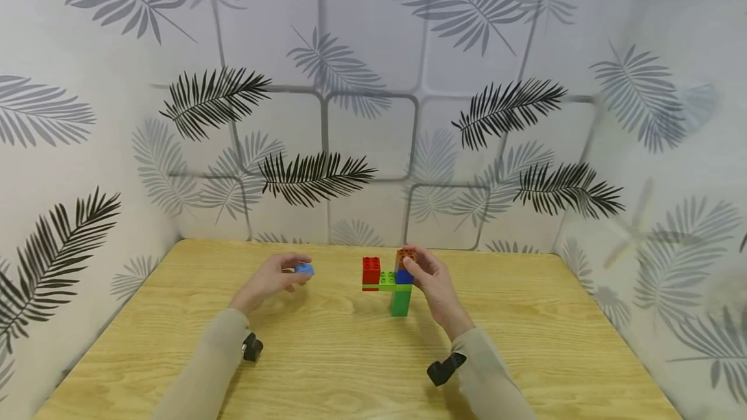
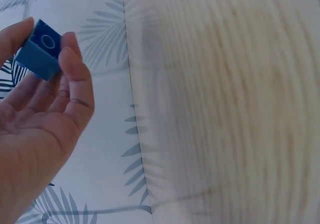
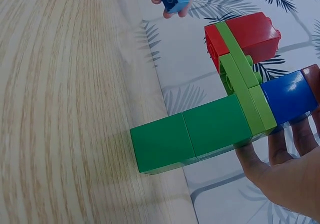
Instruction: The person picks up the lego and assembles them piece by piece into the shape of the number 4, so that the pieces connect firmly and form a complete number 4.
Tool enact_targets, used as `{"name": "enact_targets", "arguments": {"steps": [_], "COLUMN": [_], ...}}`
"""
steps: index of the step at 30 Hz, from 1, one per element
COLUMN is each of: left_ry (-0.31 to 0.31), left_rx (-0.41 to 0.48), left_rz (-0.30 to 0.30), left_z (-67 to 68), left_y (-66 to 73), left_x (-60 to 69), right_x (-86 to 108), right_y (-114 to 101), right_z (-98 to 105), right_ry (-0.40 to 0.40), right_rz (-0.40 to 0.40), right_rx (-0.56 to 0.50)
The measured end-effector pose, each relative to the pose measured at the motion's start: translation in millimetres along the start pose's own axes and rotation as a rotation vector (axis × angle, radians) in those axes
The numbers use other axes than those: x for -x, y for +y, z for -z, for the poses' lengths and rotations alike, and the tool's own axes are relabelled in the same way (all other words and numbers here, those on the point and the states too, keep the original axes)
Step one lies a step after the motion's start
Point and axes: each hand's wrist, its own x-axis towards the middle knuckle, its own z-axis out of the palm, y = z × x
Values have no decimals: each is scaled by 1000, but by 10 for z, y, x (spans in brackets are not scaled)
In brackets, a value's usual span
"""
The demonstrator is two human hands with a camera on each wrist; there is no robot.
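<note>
Between thumb and fingers, my left hand [image 1: 277, 277] pinches a small light-blue toy brick [image 2: 41, 51], its hollow underside showing in the left wrist view. My right hand [image 1: 434, 284] grips the upper part of a toy brick structure at its right side. That structure has green bricks [image 3: 190, 134] at the bottom, flat lime-green bricks [image 3: 245, 91] across them, a dark-blue brick [image 3: 289, 97] above, and an orange-brown brick [image 1: 403, 258] on top. On the left end of the lime-green part sits a red brick [image 1: 371, 269]. A gap separates the light-blue brick from the structure.
The wood-grain table [image 1: 350, 368] runs under both hands. Behind it stands a pale wall [image 1: 373, 128] with leaf patterns, and similar patterned walls flank both sides. Black wrist cameras [image 1: 446, 369] sit on both sleeves.
</note>
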Motion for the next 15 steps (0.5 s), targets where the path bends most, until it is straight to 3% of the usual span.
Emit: {"name": "enact_targets", "arguments": {"steps": [7, 15], "left_ry": [40, 21], "left_rx": [43, 32], "left_rz": [-59, -119], "left_z": [-143, -333], "left_y": [78, 184], "left_x": [-37, -94], "right_x": [-5, 12], "right_y": [-8, -15], "right_z": [-2, 0], "right_ry": [0, 1], "right_rz": [-1, -1], "right_rx": [-2, 2]}}
